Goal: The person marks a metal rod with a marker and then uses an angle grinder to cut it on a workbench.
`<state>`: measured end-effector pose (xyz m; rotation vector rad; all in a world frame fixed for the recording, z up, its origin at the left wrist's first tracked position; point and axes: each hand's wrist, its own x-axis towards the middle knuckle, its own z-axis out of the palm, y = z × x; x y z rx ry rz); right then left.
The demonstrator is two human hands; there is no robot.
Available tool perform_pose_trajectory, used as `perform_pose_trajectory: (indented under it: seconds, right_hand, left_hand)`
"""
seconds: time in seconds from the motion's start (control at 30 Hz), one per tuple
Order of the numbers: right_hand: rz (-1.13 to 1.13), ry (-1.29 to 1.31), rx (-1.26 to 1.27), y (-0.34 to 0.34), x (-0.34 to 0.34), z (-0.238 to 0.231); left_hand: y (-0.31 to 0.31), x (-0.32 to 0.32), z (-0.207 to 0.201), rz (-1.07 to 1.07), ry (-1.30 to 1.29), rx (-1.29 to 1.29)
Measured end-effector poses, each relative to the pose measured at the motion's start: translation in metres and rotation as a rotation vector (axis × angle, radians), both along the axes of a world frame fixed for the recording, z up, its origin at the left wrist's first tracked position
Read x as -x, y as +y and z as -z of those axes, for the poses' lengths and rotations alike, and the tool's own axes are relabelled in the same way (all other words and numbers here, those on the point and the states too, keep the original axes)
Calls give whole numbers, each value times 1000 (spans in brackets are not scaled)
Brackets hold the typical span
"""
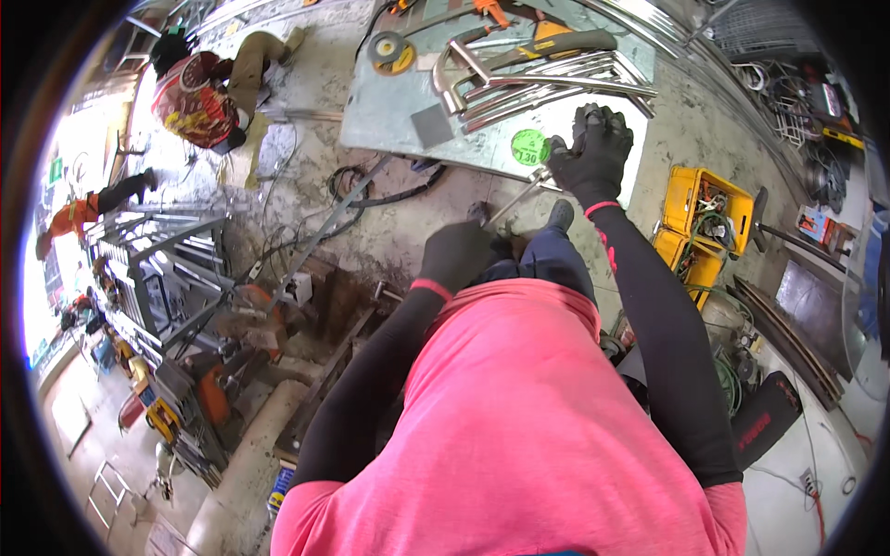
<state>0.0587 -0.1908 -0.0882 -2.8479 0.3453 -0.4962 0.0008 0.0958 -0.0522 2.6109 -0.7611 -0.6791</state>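
My left hand [454, 255], in a dark glove, is closed around a thin metal rod [515, 202] in front of my waist. The rod slants up and right to a shiny, wider end at the near edge of the metal-topped table [385, 116], close to my right thumb. Gloved in black, my right hand [593, 157] rests on the tabletop near its right corner, fingers stretched out. A round green sticker [530, 146] lies left of it. Beyond the fingers are several shiny metal tubes [565, 93] and a bent tube piece [454, 79].
At the table's far side lie a disc [391, 53] and an orange-handled tool [491, 11]. Yellow crates [709, 208] stand at right. A black hose [399, 195] coils on the floor. Metal frames [158, 269] stand left. One person [195, 97] crouches; another [79, 218] is farther left.
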Motion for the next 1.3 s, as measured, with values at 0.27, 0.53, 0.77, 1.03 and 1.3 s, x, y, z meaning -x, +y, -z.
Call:
perform_pose_trajectory:
  seconds: [0.27,0.53,0.77,1.03,1.3]
  right_hand:
    - [47,-32,7,-1,5,9]
    - [95,-211,-214,-10,9,7]
    - [155,-283,-413,-69,75,-25]
    - [325,81,-576,-122,144,-41]
    - [-321,34,-349,-118,17,-67]
  left_hand:
    - [62,4,-32,-358,119,-61]
    - [66,-117,-32,-525,-444,107]
    - [21,-210,2,-488,-620,-16]
    - [-69,-202,-55,-32,-717,241]
    - [-171,-202,-46,262,-661,-160]
